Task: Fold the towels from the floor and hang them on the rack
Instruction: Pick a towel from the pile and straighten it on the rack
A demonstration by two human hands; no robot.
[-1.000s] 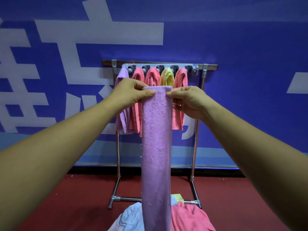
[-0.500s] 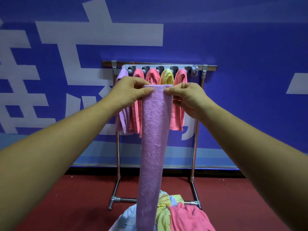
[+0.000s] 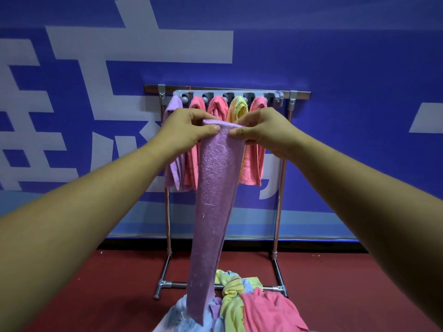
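Before rack [image 3: 283, 178], level with its hung towels [image 3: 254, 168]: purple towel [image 3: 213, 200] folded into long narrow strip. Terry nap, flecks of white lint. Hangs straight down, narrowing toward lower end, which reaches towel pile [image 3: 261, 315] on floor [image 3: 96, 295] at rack's foot. Left hand [image 3: 185, 133] and right hand [image 3: 267, 131] pinch top edge, fingers [image 3: 195, 114] curled behind, thumbs in front, nearly meeting.
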